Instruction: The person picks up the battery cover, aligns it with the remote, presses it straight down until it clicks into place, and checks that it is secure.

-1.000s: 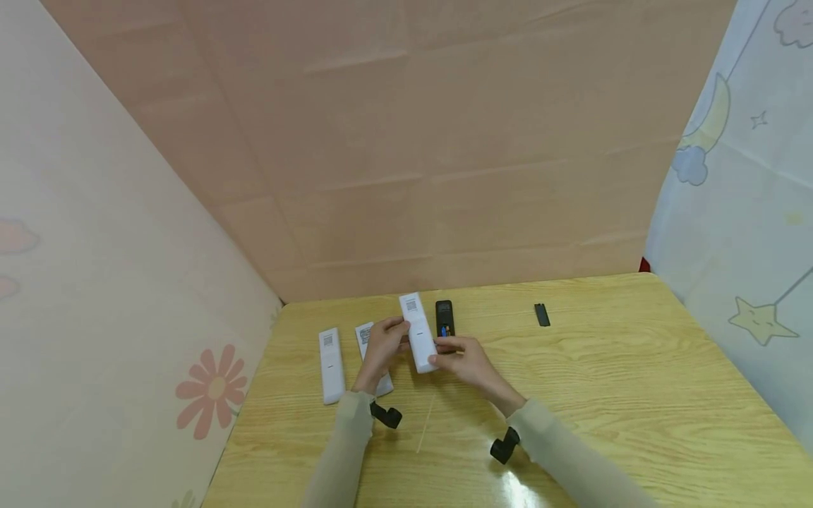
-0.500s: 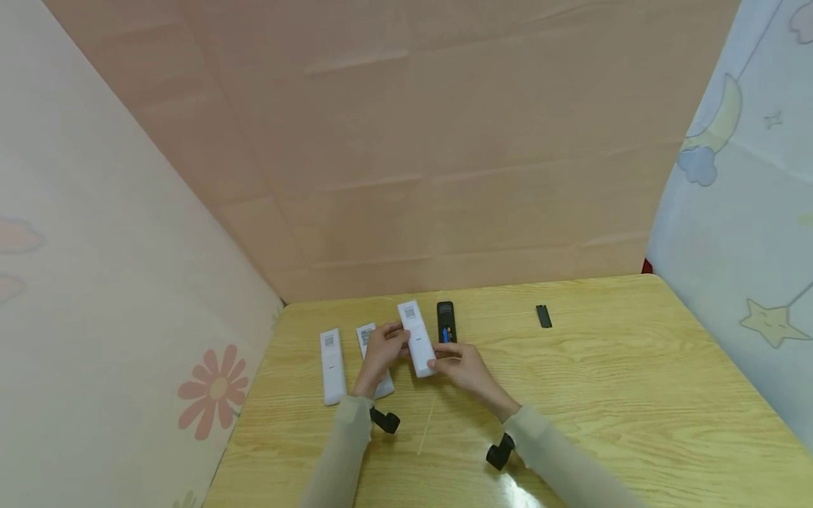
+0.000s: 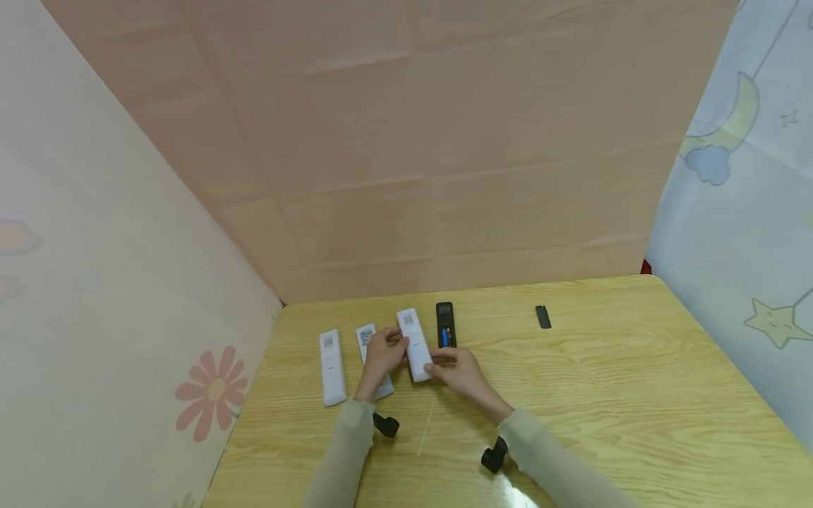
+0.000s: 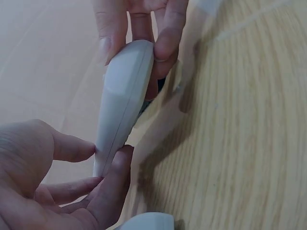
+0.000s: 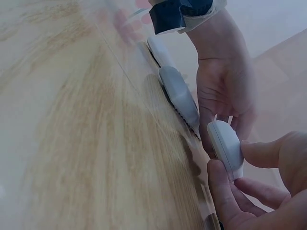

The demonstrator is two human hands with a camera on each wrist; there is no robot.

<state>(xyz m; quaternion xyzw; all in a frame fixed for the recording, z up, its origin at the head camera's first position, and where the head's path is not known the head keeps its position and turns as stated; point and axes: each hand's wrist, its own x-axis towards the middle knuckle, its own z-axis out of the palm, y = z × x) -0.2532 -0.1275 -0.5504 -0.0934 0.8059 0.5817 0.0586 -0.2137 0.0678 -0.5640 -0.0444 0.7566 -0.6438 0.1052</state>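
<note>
Both hands hold a white remote control [image 3: 415, 343], its back with a printed label turned up. My left hand [image 3: 382, 358] pinches its left edge between thumb and fingers. My right hand [image 3: 464, 375] pinches the lower right end. In the left wrist view the white remote [image 4: 120, 96] is seen edge-on, raised off the table. Just beyond the right fingers lies a black remote control [image 3: 445, 315] whose open battery compartment shows a blue and an orange battery. A second white remote [image 3: 365, 334] lies partly hidden behind the left hand.
Another white remote [image 3: 332, 368] lies face down at the left of the wooden table [image 3: 610, 395]. A small black battery cover [image 3: 543, 317] lies toward the back right. A tan sheet [image 3: 444, 176] rises behind the table's far edge.
The held white remote has come slightly down and nearer the body, both hands moving with it. More of the black remote's batteries now shows.
</note>
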